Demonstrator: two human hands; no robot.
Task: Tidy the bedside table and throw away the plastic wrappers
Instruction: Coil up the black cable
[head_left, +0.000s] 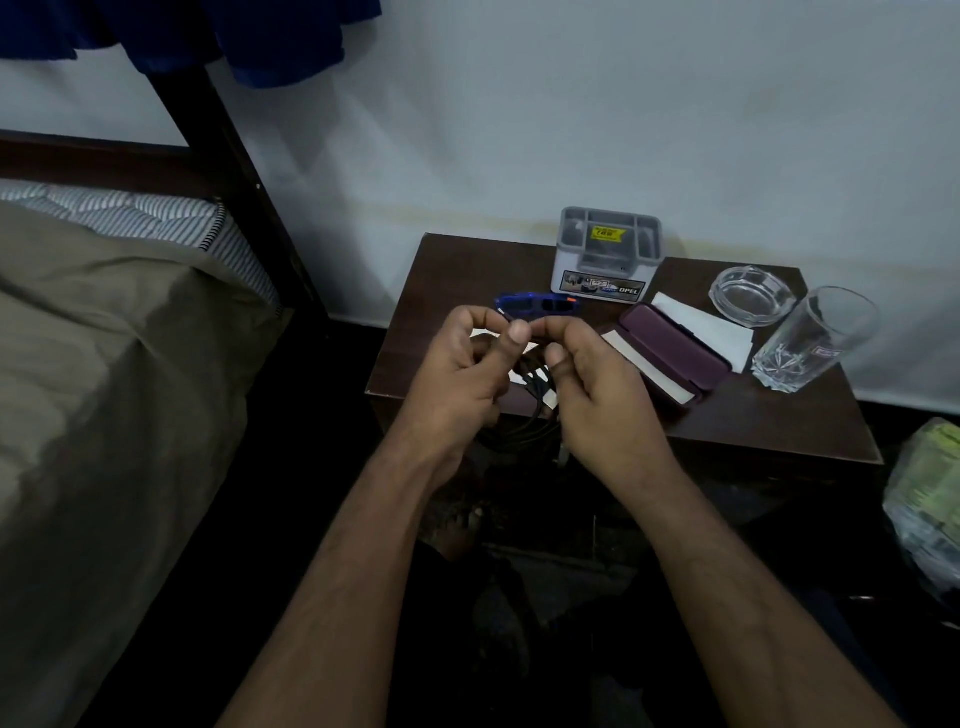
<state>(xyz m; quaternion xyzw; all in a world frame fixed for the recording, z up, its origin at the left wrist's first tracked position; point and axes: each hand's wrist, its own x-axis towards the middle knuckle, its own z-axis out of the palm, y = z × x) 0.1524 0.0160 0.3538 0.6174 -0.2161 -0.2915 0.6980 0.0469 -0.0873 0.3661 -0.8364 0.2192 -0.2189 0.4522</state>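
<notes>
Above the front left of the dark brown bedside table (753, 431), my left hand (457, 374) and my right hand (597, 395) hold a bundle of black cable (535, 395) between them. Loops of it hang down below the hands, with a metal plug (563, 454) at the bottom. Both hands' fingers are curled round the cable near its top. A blue wrapper-like object (537, 303) lies on the table just behind the hands. White paper (519, 375) shows under the hands, mostly hidden.
A grey plastic organiser box (605, 260) stands at the back. A purple case (670, 353) lies on white paper (711, 327), with a glass ashtray (750, 296) and a tall glass (813, 338) to the right. A bed (104, 338) is left; a plastic bag (930, 509) is right.
</notes>
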